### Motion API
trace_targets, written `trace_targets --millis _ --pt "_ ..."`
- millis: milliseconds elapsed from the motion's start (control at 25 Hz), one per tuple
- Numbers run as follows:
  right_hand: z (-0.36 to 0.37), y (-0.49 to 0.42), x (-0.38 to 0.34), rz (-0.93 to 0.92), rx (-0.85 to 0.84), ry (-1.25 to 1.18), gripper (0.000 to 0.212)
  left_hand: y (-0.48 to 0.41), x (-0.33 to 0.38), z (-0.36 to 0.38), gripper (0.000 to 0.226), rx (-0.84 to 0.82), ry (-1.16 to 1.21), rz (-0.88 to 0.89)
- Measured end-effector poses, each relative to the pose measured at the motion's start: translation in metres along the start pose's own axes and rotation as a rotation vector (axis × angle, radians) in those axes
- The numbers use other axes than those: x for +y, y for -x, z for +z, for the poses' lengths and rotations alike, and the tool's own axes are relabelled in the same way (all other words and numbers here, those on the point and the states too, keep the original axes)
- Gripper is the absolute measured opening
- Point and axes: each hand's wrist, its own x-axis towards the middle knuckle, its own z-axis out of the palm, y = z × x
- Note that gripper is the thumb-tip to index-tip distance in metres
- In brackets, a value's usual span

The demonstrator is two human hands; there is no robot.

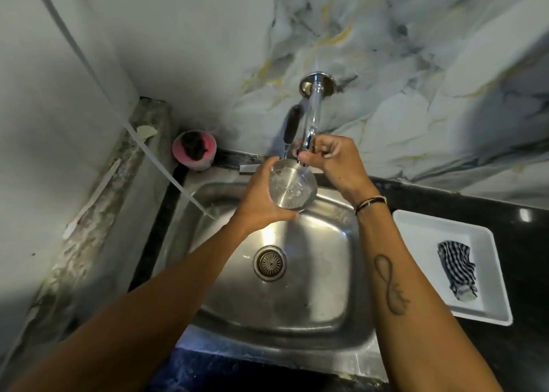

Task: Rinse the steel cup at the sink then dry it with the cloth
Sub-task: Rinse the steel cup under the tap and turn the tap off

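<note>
My left hand [261, 198] grips the steel cup [292, 186] from its left side and holds it upright over the steel sink [312, 272], just under the tap's spout. Water churns inside the cup. My right hand [329, 163] is closed on the handle at the front end of the chrome tap [313, 115], which sticks out from the marble wall. The checked blue-and-white cloth [457, 270] lies crumpled in a white tray [421, 231] on the black counter to the right of the sink.
A pink tub [194, 151] with a dark scrubber stands in the back left corner. A clear hose [166, 168] runs down from the upper left into the sink. The drain [270, 262] sits mid-basin. A rough stone ledge borders the left side.
</note>
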Motion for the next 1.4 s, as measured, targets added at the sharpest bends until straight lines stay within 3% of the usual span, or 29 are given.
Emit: trace_targets --millis 80,240,360,480,680,840,960,1160,1400 --pt "0.008 0.004 -0.003 0.023 0.105 0.066 0.015 -0.003 -0.002 0.004 0.131 0.008 0.005 0.017" --pt "0.023 0.007 -0.003 0.053 0.317 0.237 0.046 -0.005 -0.003 0.011 0.125 0.099 -0.038 0.079" --pt "0.027 0.008 -0.004 0.085 0.345 0.275 0.048 -0.012 -0.004 0.006 0.126 0.183 -0.01 0.104" --pt "0.029 0.009 -0.008 0.124 0.357 0.277 0.047 -0.028 0.001 0.01 0.129 0.202 0.087 0.009" --pt "0.03 0.012 -0.011 0.079 0.386 0.308 0.026 -0.025 0.0 0.035 0.128 -0.065 0.123 -0.11" --pt "0.043 0.02 -0.015 0.102 0.481 0.359 0.04 0.0 -0.014 0.025 0.122 0.041 0.067 -0.044" --pt "0.042 0.018 -0.014 0.117 0.464 0.395 0.038 -0.014 -0.015 0.015 0.118 0.13 0.099 0.021" --pt "0.038 0.018 -0.019 0.126 0.439 0.396 0.037 -0.016 -0.003 0.027 0.131 -0.067 0.094 -0.042" --pt "0.041 0.017 -0.013 0.113 0.458 0.395 0.039 0.004 -0.023 0.01 0.134 -0.013 0.075 -0.069"
